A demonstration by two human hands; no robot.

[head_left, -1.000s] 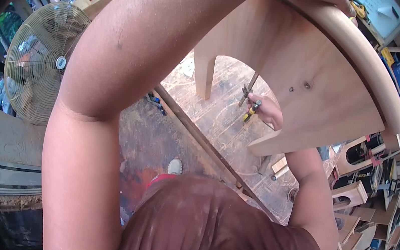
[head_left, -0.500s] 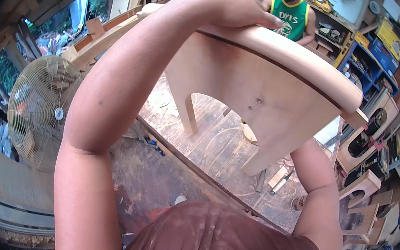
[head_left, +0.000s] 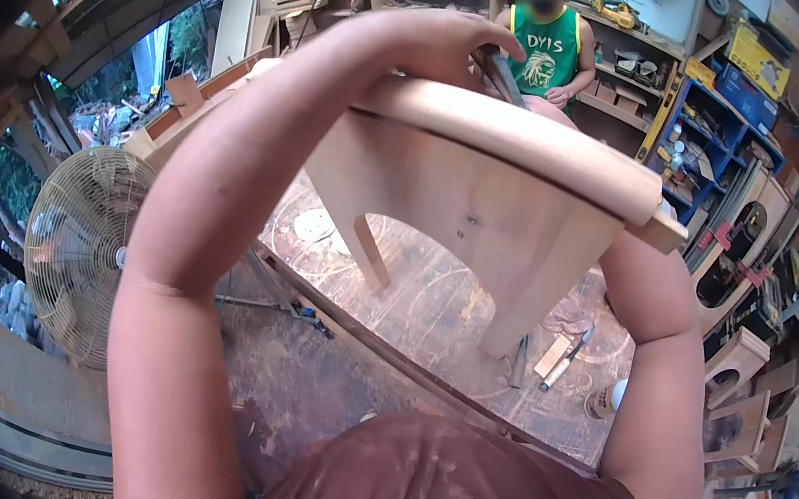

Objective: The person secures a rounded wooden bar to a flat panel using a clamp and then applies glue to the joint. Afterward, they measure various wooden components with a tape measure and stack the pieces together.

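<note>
A pale wooden stool (head_left: 467,198), with a thick rounded seat edge and an arched cutout between its legs, stands tilted in view on the worktable (head_left: 415,282). Over the seat's far edge reaches my left hand (head_left: 452,42), its fingers curled around a dark bar-shaped tool (head_left: 506,79); which tool it is I cannot make out. My right forearm passes behind the stool's right side. Only a bit of skin, apparently my right hand (head_left: 550,114), shows past the seat, and its fingers are hidden.
On the worktable lie a chisel-like tool (head_left: 568,359), a small wood block (head_left: 555,355), a dark-handled tool (head_left: 519,363) and a round disc (head_left: 314,225). A container (head_left: 606,400) stands by my right arm. A fan (head_left: 87,249) is at left. Another person (head_left: 547,52) is across the table.
The view has shifted, so the stool sits lower and further left. The dark tool now shows in my left hand, which earlier lay over the seat edge. More of the other person is visible.
</note>
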